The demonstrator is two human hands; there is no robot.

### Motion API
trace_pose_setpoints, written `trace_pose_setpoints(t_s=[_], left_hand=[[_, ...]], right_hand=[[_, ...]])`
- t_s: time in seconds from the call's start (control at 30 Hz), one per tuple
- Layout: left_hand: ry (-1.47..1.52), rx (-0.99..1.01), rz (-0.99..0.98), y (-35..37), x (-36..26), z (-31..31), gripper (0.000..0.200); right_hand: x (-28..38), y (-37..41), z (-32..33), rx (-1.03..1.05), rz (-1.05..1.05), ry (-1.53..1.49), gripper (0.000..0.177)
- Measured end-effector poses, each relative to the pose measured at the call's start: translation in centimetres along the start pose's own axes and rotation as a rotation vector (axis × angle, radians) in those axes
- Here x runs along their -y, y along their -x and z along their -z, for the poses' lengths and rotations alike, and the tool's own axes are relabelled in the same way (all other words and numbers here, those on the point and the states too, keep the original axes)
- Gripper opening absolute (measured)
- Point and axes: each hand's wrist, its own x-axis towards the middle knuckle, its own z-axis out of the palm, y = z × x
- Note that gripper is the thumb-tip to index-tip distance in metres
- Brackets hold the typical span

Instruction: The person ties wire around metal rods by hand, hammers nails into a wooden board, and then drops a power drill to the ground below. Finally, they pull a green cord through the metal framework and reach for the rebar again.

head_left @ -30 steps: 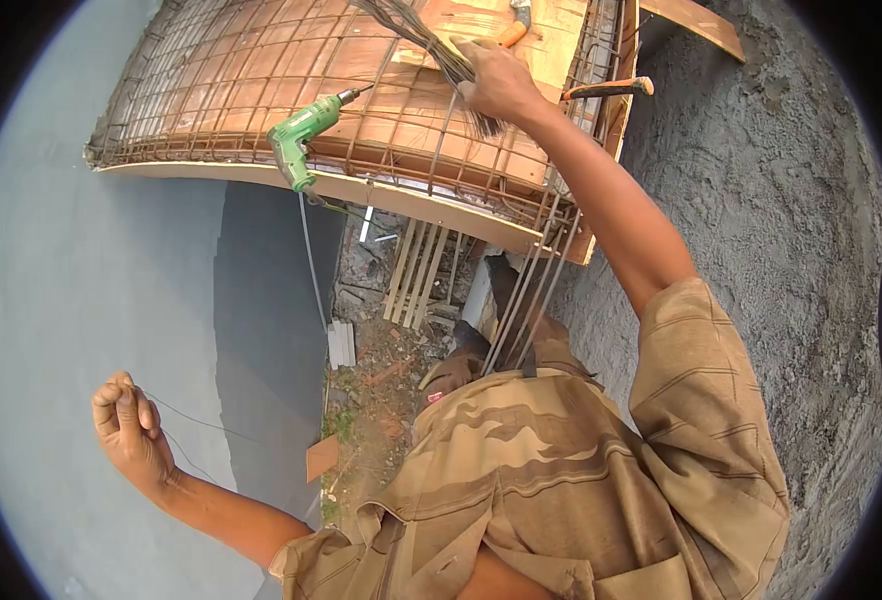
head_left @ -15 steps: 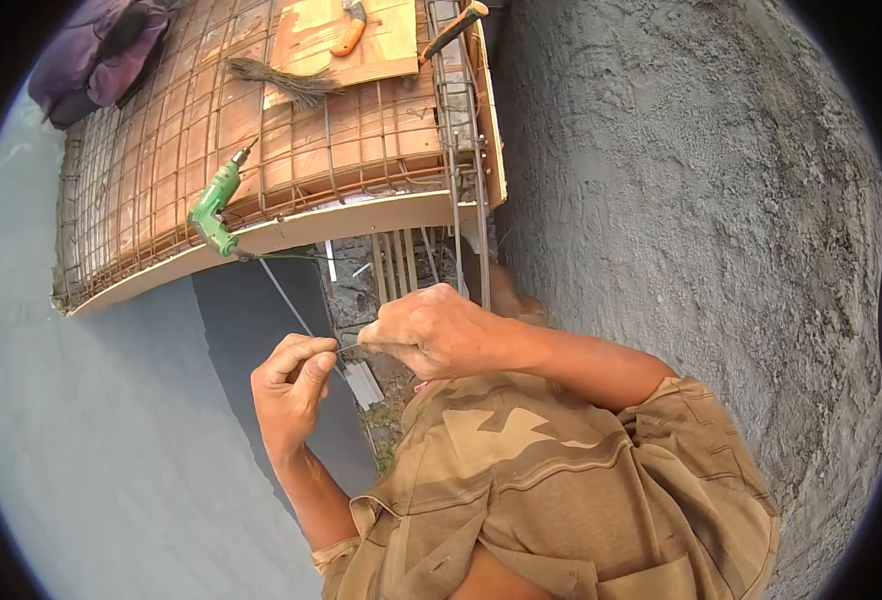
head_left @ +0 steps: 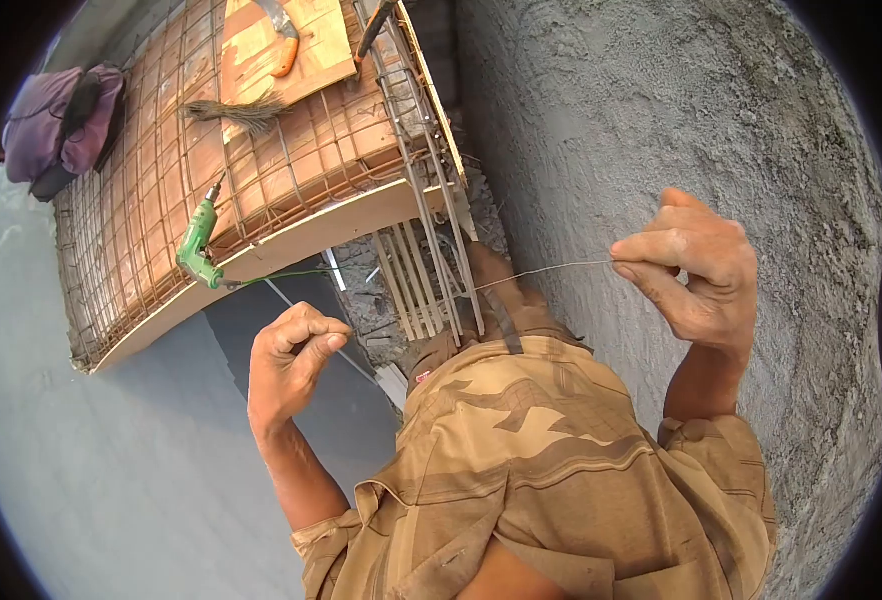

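Note:
My right hand [head_left: 696,270] is raised in front of the rough wall, thumb and forefinger pinched on the end of a thin wire [head_left: 551,268]. From there the wire runs left and slightly down toward the steel bars, where I lose sight of it. On the left, my left hand [head_left: 299,360] has its thumb and forefinger pressed together; whatever they hold, if anything, is too small to make out. A green drill [head_left: 199,240] lies on the edge of the rebar mesh [head_left: 176,130], above my left hand, its bit pointing up.
A wire bundle [head_left: 246,112] and an orange-handled saw [head_left: 285,55] lie on a plywood piece [head_left: 331,60] over the mesh. Long steel bars [head_left: 431,230] stick out toward me. A purple cloth bundle [head_left: 61,130] is at far left. The grey wall [head_left: 641,130] rises on the right.
My right hand has moved far to the right, away from my left hand, drawing the wire out. My left hand stays nearly in place. The view has shifted, so the mesh sits farther left.

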Motion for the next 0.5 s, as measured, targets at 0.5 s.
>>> trace_pose_setpoints(t_s=[0.5], left_hand=[[-0.156, -0.54, 0.23, 0.3, 3.8, 8.4, 0.019]], right_hand=[[-13.5, 5.2, -9.3, 0.238, -0.673, -0.4, 0.02]])
